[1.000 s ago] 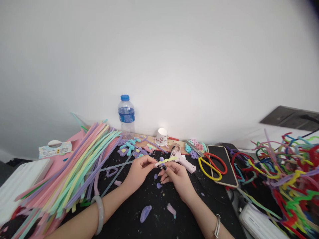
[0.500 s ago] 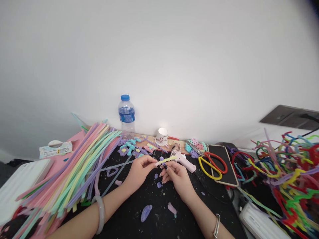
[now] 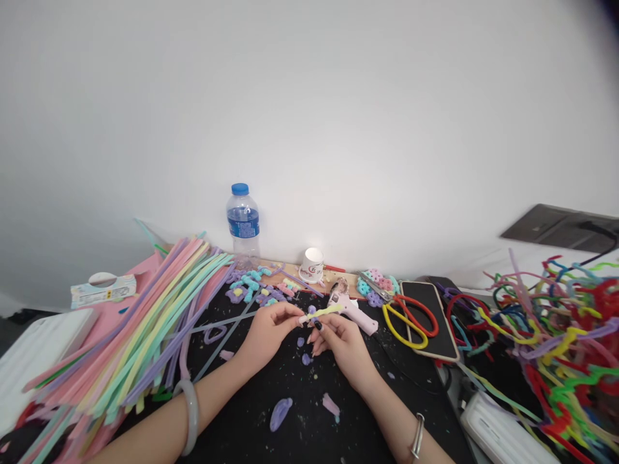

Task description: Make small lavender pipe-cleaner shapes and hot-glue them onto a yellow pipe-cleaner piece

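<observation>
Between my hands runs a short pale yellow pipe cleaner point(image 3: 329, 311). The fingertips of my left hand point(image 3: 275, 330) pinch its left end, where my fingers hide part of it. On the other side, my right hand point(image 3: 342, 340) grips it with thumb and fingers closed near its middle. Just behind my right hand lies a pink hot glue gun point(image 3: 358, 317) on the black mat point(image 3: 309, 444). Small purple fuzzy pieces point(image 3: 305, 359) sit below my fingertips, and a larger purple petal-shaped piece point(image 3: 281, 414) is nearer to me.
Pastel pipe cleaners point(image 3: 159, 322) are heaped at left, bright tangled ones point(image 3: 570, 348) at right. Scissors point(image 3: 414, 322) overlap a phone point(image 3: 447, 341). A water bottle point(image 3: 243, 222) and a paper cup point(image 3: 312, 265) stand near the wall, by several small fuzzy flowers point(image 3: 249, 283).
The view has shifted slightly, so the table things appear a little further left. Both hands keep their hold on the yellow pipe cleaner, with hardly any movement.
</observation>
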A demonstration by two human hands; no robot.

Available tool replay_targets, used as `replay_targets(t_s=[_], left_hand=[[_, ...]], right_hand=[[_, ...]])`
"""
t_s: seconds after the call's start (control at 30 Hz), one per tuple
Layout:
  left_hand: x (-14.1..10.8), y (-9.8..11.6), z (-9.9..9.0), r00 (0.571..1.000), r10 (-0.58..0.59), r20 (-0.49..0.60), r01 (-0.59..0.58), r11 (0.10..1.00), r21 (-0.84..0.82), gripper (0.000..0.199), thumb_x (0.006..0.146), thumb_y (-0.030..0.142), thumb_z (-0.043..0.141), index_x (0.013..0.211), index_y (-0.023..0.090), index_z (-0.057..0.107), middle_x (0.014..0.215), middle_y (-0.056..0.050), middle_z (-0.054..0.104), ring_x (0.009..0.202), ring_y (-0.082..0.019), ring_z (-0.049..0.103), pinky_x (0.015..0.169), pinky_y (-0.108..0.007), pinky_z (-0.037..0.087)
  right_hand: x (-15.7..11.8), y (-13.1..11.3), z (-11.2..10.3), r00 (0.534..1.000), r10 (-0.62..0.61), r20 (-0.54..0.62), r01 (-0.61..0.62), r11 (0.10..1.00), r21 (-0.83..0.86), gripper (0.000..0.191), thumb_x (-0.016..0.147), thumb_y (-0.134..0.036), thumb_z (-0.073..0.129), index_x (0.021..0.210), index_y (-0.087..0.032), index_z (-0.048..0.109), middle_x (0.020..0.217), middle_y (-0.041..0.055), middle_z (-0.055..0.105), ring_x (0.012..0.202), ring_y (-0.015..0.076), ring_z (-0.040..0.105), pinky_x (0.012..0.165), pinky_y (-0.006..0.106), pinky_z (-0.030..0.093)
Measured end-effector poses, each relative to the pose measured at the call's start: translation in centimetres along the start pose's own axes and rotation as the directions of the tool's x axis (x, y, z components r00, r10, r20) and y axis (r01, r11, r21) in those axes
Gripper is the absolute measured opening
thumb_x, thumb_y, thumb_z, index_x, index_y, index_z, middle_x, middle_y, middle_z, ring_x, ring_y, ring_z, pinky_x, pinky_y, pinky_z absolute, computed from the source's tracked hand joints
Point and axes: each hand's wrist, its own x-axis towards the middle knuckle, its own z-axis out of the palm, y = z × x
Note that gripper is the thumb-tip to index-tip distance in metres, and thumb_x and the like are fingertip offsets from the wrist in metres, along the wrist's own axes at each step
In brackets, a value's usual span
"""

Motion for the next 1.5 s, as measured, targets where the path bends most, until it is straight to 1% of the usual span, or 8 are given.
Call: replay_targets(t_s=[0.2,0.6,0.87,1.0,1.07,1.3,1.5], left_hand=[[0.09,-0.31,-0.07,1.000,-0.011,0.015,0.011,1.000,-0.021,0.009,0.072,0.023,0.062,0.073,0.016,0.066,0.072,-0.002,0.068,0.071,-0.017,0.062,0.069,-0.026,0.048],[0.13,-0.19,-0.03,0.999,-0.013,0.035,0.014,0.999,-0.034,0.008,0.072,0.022,0.061,0.072,0.016,0.066,0.071,-0.002,0.067,0.069,-0.017,0.061,0.068,-0.027,0.048],[0.06,-0.17,-0.07,1.000,0.000,0.017,0.000,1.000,-0.006,0.009,0.072,0.023,0.061,0.071,0.016,0.066,0.070,-0.002,0.067,0.069,-0.017,0.061,0.067,-0.026,0.048],[0.15,-0.40,-0.20,0.999,0.032,-0.029,-0.031,0.999,0.015,0.009,0.074,0.024,0.061,0.072,0.016,0.066,0.072,-0.002,0.067,0.070,-0.016,0.061,0.068,-0.026,0.047],[0.17,-0.44,-0.23,0.999,0.040,-0.033,-0.040,0.999,0.016,0.010,0.074,0.024,0.060,0.073,0.016,0.066,0.073,-0.002,0.067,0.071,-0.017,0.061,0.068,-0.026,0.047],[0.07,-0.08,-0.02,1.000,0.011,0.004,-0.011,1.000,0.006,0.009,0.072,0.023,0.060,0.071,0.016,0.066,0.071,-0.003,0.068,0.069,-0.017,0.062,0.067,-0.027,0.048],[0.12,-0.09,-0.06,1.000,-0.002,0.019,0.002,1.000,-0.017,0.008,0.072,0.022,0.061,0.071,0.016,0.066,0.069,-0.002,0.067,0.068,-0.017,0.061,0.067,-0.027,0.048]], right_hand=[[-0.01,-0.10,0.07,1.000,0.018,-0.011,-0.018,1.000,0.017,0.023,0.077,-0.037,0.060,0.072,-0.015,0.060,0.061,0.0014,0.062,0.046,0.0106,0.057,0.050,0.024,0.048],[-0.04,-0.25,-0.02,1.000,0.028,0.006,-0.028,0.999,0.022,0.024,0.076,-0.039,0.061,0.073,-0.015,0.061,0.063,0.0027,0.065,0.046,0.0106,0.057,0.051,0.024,0.048],[0.08,-0.17,-0.02,0.999,0.032,0.005,-0.032,0.999,0.021,0.026,0.075,-0.040,0.061,0.073,-0.015,0.061,0.063,0.0031,0.066,0.045,0.0108,0.058,0.049,0.024,0.049],[0.13,-0.07,-0.09,0.998,0.054,0.018,-0.054,0.998,0.033,0.025,0.073,-0.039,0.063,0.082,-0.015,0.063,0.064,0.0023,0.067,0.047,0.0116,0.060,0.050,0.024,0.049],[0.11,-0.05,-0.13,0.998,0.060,0.018,-0.060,0.998,0.029,0.026,0.073,-0.038,0.063,0.086,-0.016,0.063,0.064,0.0016,0.067,0.048,0.0121,0.060,0.050,0.025,0.050],[0.01,-0.12,-0.03,0.999,0.030,-0.018,-0.030,0.999,0.022,0.024,0.074,-0.038,0.063,0.077,-0.014,0.064,0.063,0.0036,0.066,0.045,0.0121,0.058,0.049,0.026,0.049],[-0.04,0.00,-0.08,1.000,0.015,-0.002,-0.015,0.999,0.033,0.022,0.076,-0.036,0.062,0.074,-0.014,0.064,0.064,0.0041,0.066,0.046,0.0116,0.058,0.050,0.025,0.049]])
